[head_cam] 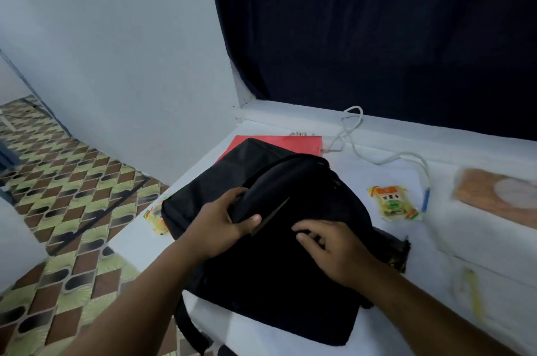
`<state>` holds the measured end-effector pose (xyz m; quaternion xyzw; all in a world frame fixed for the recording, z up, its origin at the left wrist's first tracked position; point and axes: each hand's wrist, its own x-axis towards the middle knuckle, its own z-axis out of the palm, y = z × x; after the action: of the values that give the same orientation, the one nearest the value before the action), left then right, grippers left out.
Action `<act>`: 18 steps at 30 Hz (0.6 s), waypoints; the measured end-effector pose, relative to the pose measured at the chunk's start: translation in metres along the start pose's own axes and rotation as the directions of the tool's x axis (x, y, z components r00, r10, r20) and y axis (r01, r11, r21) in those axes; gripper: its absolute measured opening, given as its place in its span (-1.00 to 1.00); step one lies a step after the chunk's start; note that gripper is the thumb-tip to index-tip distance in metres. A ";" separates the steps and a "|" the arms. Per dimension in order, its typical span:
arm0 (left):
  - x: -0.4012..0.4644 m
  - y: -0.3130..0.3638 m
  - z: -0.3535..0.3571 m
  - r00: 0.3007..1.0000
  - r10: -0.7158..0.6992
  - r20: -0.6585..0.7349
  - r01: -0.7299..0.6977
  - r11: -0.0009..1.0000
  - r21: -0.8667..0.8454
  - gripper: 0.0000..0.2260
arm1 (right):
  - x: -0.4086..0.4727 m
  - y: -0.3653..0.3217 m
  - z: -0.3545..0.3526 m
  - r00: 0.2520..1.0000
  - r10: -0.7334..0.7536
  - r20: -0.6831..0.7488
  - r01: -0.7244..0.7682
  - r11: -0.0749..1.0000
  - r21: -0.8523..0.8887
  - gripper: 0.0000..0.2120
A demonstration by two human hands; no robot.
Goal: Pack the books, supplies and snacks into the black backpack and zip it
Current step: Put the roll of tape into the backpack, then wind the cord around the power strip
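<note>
Black backpack (270, 242) lies flat on white table (290, 335), soft, floppy. Your left hand (223, 225) grips padded flap edge; right hand (328, 248) rests loosely on fabric. Snack packet (393, 202) beside: light, slippery, pinch edge.

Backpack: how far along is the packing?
Early. Nothing visibly packed. In hand: left hand grips a flap of the black backpack, right hand rests on it. Left: red book, snack packet, second packet, yellow pen, then zipping.
</note>
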<state>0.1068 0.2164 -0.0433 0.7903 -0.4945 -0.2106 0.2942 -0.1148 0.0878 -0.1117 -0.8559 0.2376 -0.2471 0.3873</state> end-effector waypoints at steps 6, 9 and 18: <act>-0.003 0.023 0.038 0.997 -0.035 0.069 0.044 0.991 -0.128 -0.66 | -0.025 0.008 -0.040 0.964 0.075 -0.256 -0.082 0.997 -0.016 -0.87; 0.001 0.042 0.058 0.998 -0.046 -0.046 0.031 0.959 -0.281 -0.79 | -0.035 0.016 -0.048 0.934 0.108 -0.342 -0.156 0.981 -0.116 -0.83; 0.017 0.088 0.104 0.932 0.121 0.342 -0.024 0.961 -0.275 -0.67 | -0.042 0.024 -0.074 0.849 0.345 -0.400 -0.352 0.934 0.059 -0.73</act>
<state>-0.0084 0.1450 -0.0616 0.6735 -0.5359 -0.4032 0.3109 -0.1968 0.0587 -0.0979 -0.7321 0.4658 -0.3419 0.3609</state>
